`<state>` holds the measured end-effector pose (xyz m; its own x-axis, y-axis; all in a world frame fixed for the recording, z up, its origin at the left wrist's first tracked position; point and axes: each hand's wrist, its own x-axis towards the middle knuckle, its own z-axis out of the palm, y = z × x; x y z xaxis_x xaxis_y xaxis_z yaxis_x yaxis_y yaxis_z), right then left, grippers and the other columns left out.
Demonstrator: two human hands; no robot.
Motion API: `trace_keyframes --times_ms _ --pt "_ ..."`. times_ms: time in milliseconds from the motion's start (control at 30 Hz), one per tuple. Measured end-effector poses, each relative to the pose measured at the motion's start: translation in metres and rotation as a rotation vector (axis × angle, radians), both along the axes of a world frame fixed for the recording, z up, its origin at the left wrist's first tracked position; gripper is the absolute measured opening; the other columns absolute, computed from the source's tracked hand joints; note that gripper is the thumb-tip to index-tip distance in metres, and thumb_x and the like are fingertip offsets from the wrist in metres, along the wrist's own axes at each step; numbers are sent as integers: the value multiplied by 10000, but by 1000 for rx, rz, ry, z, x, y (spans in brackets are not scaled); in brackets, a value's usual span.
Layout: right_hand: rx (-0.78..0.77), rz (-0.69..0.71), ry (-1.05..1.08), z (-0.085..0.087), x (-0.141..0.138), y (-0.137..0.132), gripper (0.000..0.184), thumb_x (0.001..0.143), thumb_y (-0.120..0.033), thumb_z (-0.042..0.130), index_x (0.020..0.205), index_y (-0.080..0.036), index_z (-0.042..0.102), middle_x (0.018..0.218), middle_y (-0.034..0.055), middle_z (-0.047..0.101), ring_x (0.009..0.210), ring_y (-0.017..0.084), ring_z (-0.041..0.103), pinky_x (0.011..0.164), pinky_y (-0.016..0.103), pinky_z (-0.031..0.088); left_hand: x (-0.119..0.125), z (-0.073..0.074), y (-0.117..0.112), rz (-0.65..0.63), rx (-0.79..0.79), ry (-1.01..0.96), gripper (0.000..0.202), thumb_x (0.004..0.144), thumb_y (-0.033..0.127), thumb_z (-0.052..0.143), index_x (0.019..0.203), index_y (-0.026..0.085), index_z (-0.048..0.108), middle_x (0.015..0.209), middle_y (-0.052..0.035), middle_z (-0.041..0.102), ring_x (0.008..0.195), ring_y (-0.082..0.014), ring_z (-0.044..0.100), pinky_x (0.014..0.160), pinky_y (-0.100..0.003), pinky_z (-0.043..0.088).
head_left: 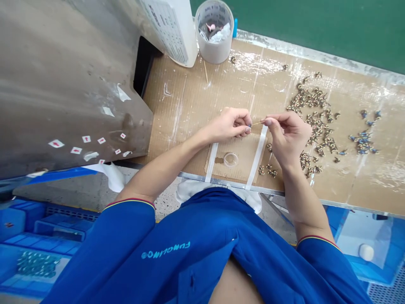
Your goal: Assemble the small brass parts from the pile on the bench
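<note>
Brown cardboard point(190, 105) under both hands, head view. Left hand point(228, 125) pinches small dark bit point(249, 125) against tip of thin wooden stick point(257, 123), clamped in right hand point(287, 135); hands close together. Small brown parts point(318, 126) right of stick, blue-tipped parts point(362, 141) farther right, clear ring point(230, 159) below, plastic tub point(214, 31) above.

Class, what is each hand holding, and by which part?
The right hand pinches a thin stick by its end; the left hand holds a tiny item in its fingers, too small to tell where.
</note>
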<state>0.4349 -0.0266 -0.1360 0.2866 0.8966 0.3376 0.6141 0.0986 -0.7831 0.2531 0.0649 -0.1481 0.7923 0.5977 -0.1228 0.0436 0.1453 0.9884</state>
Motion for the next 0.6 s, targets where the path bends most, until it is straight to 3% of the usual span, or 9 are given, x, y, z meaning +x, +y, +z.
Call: trace_keyframes --times_ms 600 --pt "-43 98 -151 6 -1 -1 359 1001 -569 613 860 -250 697 821 34 751 724 185 685 695 351 570 0 -3 1 -19 10 -13 124 860 123 756 859 120 633 774 -63 731 699 -115 702 656 -226 547"
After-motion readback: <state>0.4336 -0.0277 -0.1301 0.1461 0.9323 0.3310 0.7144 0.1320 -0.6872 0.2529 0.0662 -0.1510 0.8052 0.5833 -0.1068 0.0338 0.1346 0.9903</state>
